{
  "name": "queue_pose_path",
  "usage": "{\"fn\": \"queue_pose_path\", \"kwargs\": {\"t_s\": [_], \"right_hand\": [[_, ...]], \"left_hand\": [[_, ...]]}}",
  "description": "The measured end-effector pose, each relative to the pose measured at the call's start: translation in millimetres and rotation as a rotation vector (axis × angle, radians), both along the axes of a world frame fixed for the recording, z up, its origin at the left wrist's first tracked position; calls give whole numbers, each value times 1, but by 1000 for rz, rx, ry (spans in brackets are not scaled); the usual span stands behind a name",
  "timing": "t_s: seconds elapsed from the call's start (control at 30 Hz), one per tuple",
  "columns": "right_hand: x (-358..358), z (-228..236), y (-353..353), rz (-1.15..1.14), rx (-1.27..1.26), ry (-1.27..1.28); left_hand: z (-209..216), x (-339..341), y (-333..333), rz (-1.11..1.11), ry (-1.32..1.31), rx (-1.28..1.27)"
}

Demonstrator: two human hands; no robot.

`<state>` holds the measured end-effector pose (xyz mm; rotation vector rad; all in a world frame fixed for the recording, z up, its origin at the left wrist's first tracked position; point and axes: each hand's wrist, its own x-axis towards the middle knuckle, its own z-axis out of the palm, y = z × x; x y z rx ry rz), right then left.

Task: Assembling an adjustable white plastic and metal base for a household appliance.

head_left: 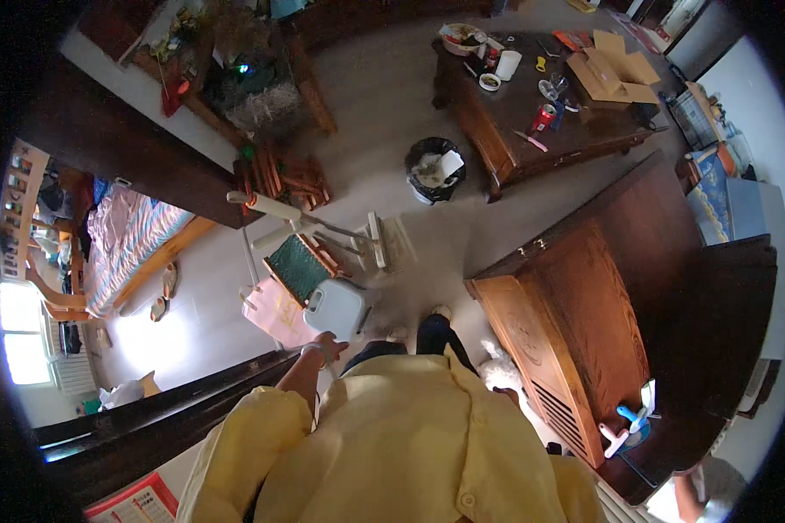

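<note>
My left hand [326, 346] hangs beside a pale grey plastic stool [338, 307] with a slot in its top. Its fingers are partly spread, and I see nothing held in them; whether they touch the stool I cannot tell. Just past the stool is a folding stool with a green woven seat [302, 267], and a pink panel [275, 312] lies beside it. At the right edge of my yellow shirt a dark sliver, perhaps my right hand [507, 397], shows; its fingers are hidden.
A metal frame with a white padded roller [275, 207] stands beyond the stools. A black-lined bin [434, 171] is near the dark table [515, 105], which bears an open carton [613, 71]. At right rises a wooden cabinet [576, 322]; something white and fluffy [499, 368] lies by it.
</note>
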<state>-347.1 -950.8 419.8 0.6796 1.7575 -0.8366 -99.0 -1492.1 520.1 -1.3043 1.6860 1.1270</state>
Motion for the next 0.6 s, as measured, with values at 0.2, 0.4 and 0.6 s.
{"fn": "queue_pose_path", "kwargs": {"t_s": [0.2,0.4,0.6], "right_hand": [[-70,91,-66,319,-140,303],[-97,60,-62,109,-77,176],[-89,16,-65,251,-84,332]], "left_hand": [[130,-54,-93,312,-175,-845],[200,-100,-156,279,82,-1305],[74,-60,-282,-20,301,-640]]}}
